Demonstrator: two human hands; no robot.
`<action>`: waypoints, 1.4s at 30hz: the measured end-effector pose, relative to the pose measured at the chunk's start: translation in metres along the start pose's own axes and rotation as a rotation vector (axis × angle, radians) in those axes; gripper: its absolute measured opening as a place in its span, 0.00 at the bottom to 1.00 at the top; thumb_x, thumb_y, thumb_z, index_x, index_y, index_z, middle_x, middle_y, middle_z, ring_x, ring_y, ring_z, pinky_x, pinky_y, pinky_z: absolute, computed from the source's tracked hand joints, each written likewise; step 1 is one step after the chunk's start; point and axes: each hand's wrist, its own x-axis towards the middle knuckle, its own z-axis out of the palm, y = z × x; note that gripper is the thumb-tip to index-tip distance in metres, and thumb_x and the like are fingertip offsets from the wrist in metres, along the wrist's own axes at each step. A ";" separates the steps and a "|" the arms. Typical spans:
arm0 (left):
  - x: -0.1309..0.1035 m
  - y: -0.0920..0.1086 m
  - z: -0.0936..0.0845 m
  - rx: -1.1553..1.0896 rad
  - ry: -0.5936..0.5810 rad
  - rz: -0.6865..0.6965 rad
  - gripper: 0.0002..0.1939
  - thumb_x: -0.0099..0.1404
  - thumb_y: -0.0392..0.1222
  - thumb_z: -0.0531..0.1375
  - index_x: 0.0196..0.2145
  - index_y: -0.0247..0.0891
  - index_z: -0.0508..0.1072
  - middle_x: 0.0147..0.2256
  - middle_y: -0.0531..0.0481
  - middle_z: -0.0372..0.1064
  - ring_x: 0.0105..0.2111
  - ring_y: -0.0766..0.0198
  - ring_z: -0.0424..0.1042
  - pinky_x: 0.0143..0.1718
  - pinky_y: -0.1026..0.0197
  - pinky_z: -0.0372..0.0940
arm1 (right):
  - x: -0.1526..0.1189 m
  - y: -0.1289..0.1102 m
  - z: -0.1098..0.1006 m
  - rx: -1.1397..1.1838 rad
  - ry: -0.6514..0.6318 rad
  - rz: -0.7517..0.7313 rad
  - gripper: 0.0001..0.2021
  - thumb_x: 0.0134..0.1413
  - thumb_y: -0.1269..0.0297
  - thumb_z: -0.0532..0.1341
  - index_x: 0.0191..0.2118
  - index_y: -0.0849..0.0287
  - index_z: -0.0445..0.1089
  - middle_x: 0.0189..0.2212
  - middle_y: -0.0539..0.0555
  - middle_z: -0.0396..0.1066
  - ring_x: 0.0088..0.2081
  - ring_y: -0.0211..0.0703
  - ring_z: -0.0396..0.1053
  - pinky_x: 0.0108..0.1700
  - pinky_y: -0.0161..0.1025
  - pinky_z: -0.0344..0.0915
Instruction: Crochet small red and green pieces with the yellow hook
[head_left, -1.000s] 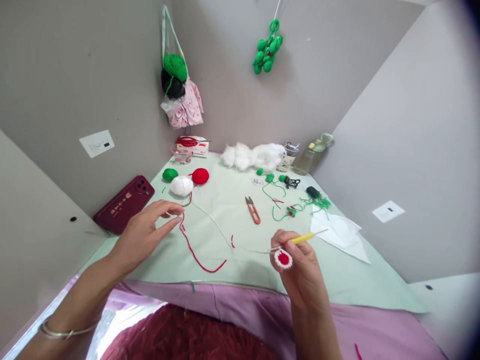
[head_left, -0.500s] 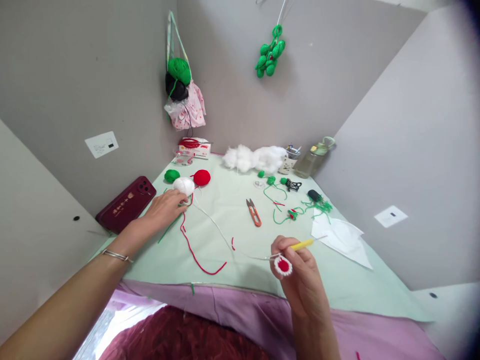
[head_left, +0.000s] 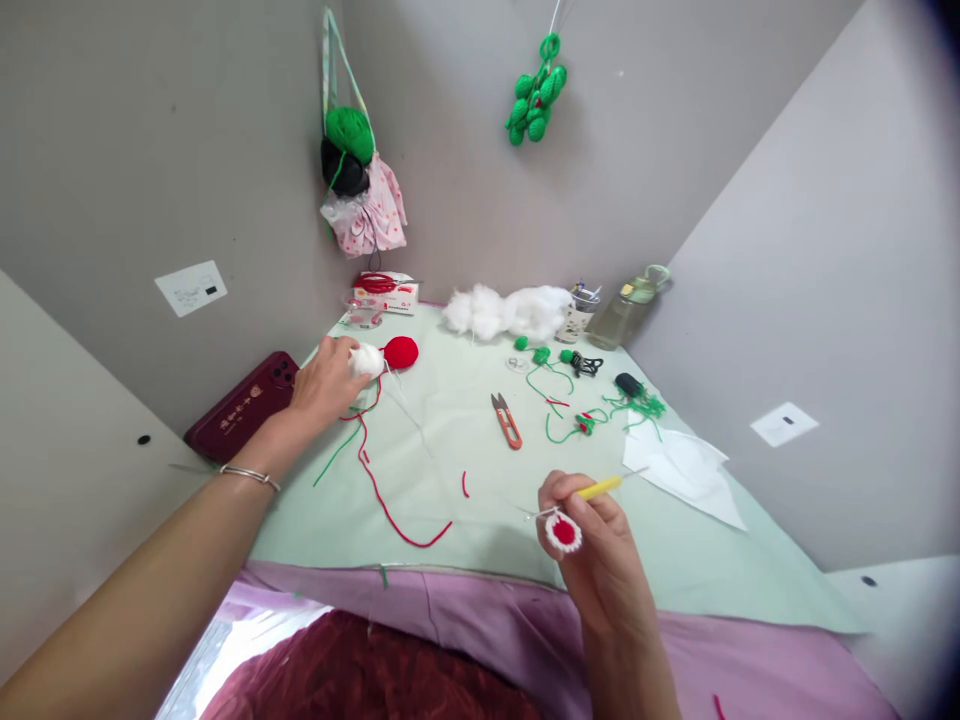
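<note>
My left hand (head_left: 328, 380) is at the far left of the table, its fingers curled over the left side of a ball of white yarn (head_left: 367, 361). Right beside that lies a ball of red yarn (head_left: 401, 352). Nearer the front, my right hand (head_left: 592, 530) is closed on a crochet hook with a yellow handle (head_left: 600, 489) and a small round crocheted piece (head_left: 563, 532), red in the middle with a white edge. From the white ball a thin strand runs towards the hook, faint along its length.
Orange thread snips (head_left: 507, 421) lie mid-table. White stuffing (head_left: 506, 313), a pen cup (head_left: 577, 315) and a water bottle (head_left: 628, 308) stand at the back. Green crocheted bits (head_left: 541, 355) and white cloth (head_left: 682, 467) are to the right. A dark red phone (head_left: 240, 408) leans at left; loose red yarn (head_left: 390, 515) lies in front.
My left hand has shifted up and left around the white ball, now covering the green yarn ball that showed before. My right hand keeps its hold, almost in place.
</note>
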 end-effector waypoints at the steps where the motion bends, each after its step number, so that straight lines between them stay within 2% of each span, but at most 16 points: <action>1: 0.004 -0.001 -0.001 0.004 -0.002 -0.014 0.28 0.69 0.49 0.60 0.64 0.41 0.69 0.61 0.32 0.67 0.56 0.36 0.73 0.50 0.42 0.71 | 0.000 0.000 0.000 -0.003 0.000 0.002 0.12 0.51 0.56 0.75 0.29 0.58 0.78 0.26 0.49 0.67 0.22 0.29 0.57 0.21 0.29 0.56; 5: 0.021 -0.005 -0.008 0.007 -0.073 0.035 0.23 0.69 0.47 0.64 0.59 0.42 0.73 0.61 0.33 0.69 0.61 0.34 0.69 0.54 0.40 0.71 | 0.000 0.000 0.001 0.002 -0.001 0.018 0.12 0.51 0.56 0.75 0.30 0.58 0.79 0.26 0.49 0.67 0.21 0.29 0.57 0.21 0.29 0.56; 7: 0.030 -0.005 -0.013 0.006 -0.097 0.048 0.19 0.71 0.46 0.65 0.57 0.40 0.75 0.59 0.35 0.71 0.59 0.39 0.71 0.54 0.40 0.72 | -0.001 0.001 0.002 0.012 0.000 0.019 0.12 0.50 0.55 0.76 0.30 0.57 0.79 0.25 0.49 0.67 0.21 0.29 0.57 0.21 0.29 0.56; 9: 0.038 -0.002 -0.021 -0.007 -0.105 0.048 0.19 0.74 0.47 0.63 0.59 0.40 0.74 0.59 0.40 0.72 0.53 0.51 0.76 0.52 0.44 0.74 | 0.000 0.001 0.002 0.020 -0.001 0.021 0.12 0.50 0.55 0.76 0.29 0.57 0.80 0.25 0.49 0.67 0.21 0.30 0.57 0.21 0.29 0.56; 12: 0.050 0.008 -0.032 -0.071 -0.030 0.080 0.20 0.74 0.48 0.63 0.59 0.36 0.74 0.57 0.42 0.73 0.52 0.47 0.76 0.51 0.43 0.75 | 0.001 0.002 0.003 0.018 -0.007 0.029 0.12 0.50 0.55 0.76 0.29 0.58 0.80 0.25 0.49 0.68 0.20 0.29 0.58 0.21 0.29 0.56; 13: 0.054 0.013 -0.034 -0.096 0.002 0.084 0.20 0.74 0.47 0.64 0.60 0.38 0.73 0.58 0.40 0.72 0.52 0.50 0.76 0.51 0.43 0.75 | 0.001 0.002 0.004 0.016 -0.012 0.031 0.12 0.50 0.56 0.76 0.29 0.58 0.80 0.25 0.49 0.68 0.20 0.29 0.58 0.21 0.29 0.55; 17: 0.068 0.028 -0.034 -0.180 0.051 0.140 0.20 0.75 0.47 0.62 0.60 0.37 0.73 0.58 0.41 0.72 0.52 0.50 0.76 0.52 0.43 0.75 | 0.000 0.004 0.008 0.028 -0.037 0.039 0.12 0.51 0.55 0.76 0.29 0.57 0.80 0.25 0.48 0.67 0.21 0.30 0.57 0.21 0.30 0.54; 20: 0.067 0.023 -0.023 -0.148 -0.073 0.141 0.20 0.74 0.47 0.64 0.60 0.38 0.73 0.58 0.40 0.72 0.52 0.50 0.76 0.51 0.43 0.75 | -0.001 0.006 0.010 0.034 -0.045 0.036 0.12 0.50 0.55 0.76 0.29 0.57 0.79 0.24 0.49 0.66 0.22 0.31 0.56 0.21 0.30 0.54; 24: 0.052 0.006 -0.003 -0.058 -0.296 0.137 0.19 0.74 0.47 0.63 0.59 0.40 0.73 0.58 0.40 0.72 0.52 0.51 0.76 0.51 0.44 0.75 | -0.001 0.008 0.011 0.027 -0.051 0.071 0.14 0.49 0.53 0.76 0.28 0.58 0.79 0.25 0.49 0.67 0.21 0.31 0.56 0.20 0.30 0.55; 27: 0.043 0.000 -0.002 -0.046 -0.410 0.138 0.20 0.74 0.47 0.64 0.59 0.39 0.73 0.58 0.40 0.72 0.52 0.51 0.76 0.51 0.44 0.75 | -0.001 0.010 0.012 0.043 -0.062 0.088 0.13 0.50 0.53 0.76 0.29 0.58 0.79 0.24 0.49 0.67 0.21 0.31 0.57 0.20 0.30 0.57; 29: 0.040 0.002 -0.013 -0.076 -0.480 0.141 0.19 0.74 0.47 0.64 0.59 0.39 0.73 0.58 0.41 0.72 0.51 0.51 0.76 0.51 0.44 0.75 | 0.000 0.010 0.013 0.051 -0.077 0.087 0.13 0.50 0.53 0.76 0.28 0.57 0.80 0.24 0.49 0.68 0.21 0.31 0.58 0.21 0.30 0.57; 32: 0.036 0.010 -0.044 -0.195 -0.545 0.190 0.11 0.71 0.48 0.63 0.45 0.40 0.79 0.39 0.46 0.78 0.37 0.56 0.78 0.40 0.54 0.74 | 0.001 0.010 0.015 0.045 -0.083 0.087 0.13 0.51 0.54 0.75 0.28 0.57 0.80 0.23 0.49 0.67 0.21 0.31 0.57 0.21 0.30 0.58; 34: 0.029 0.017 -0.069 -0.298 -0.530 0.232 0.15 0.69 0.53 0.60 0.46 0.44 0.79 0.33 0.50 0.77 0.33 0.57 0.76 0.33 0.57 0.70 | 0.001 0.010 0.017 0.042 -0.085 0.092 0.13 0.51 0.54 0.75 0.28 0.57 0.80 0.23 0.49 0.67 0.20 0.31 0.56 0.21 0.30 0.58; 36: 0.020 0.025 -0.092 -0.428 -0.467 0.272 0.20 0.68 0.58 0.59 0.52 0.46 0.76 0.34 0.51 0.76 0.33 0.58 0.75 0.33 0.58 0.68 | 0.002 0.011 0.018 0.044 -0.089 0.096 0.13 0.51 0.54 0.75 0.28 0.58 0.80 0.23 0.49 0.67 0.20 0.31 0.56 0.21 0.30 0.58; 38: 0.012 0.032 -0.112 -0.648 -0.355 0.307 0.19 0.66 0.56 0.60 0.49 0.45 0.77 0.38 0.48 0.77 0.36 0.58 0.75 0.37 0.56 0.68 | 0.001 0.011 0.018 0.049 -0.092 0.099 0.13 0.51 0.54 0.76 0.28 0.58 0.80 0.24 0.49 0.68 0.20 0.30 0.57 0.21 0.29 0.58; 42: -0.001 0.049 -0.143 -0.757 -0.199 0.375 0.16 0.68 0.52 0.61 0.45 0.41 0.80 0.38 0.47 0.76 0.35 0.58 0.73 0.39 0.53 0.66 | 0.000 0.012 0.016 0.058 -0.085 0.106 0.13 0.50 0.54 0.76 0.28 0.58 0.80 0.24 0.49 0.69 0.20 0.29 0.59 0.20 0.28 0.58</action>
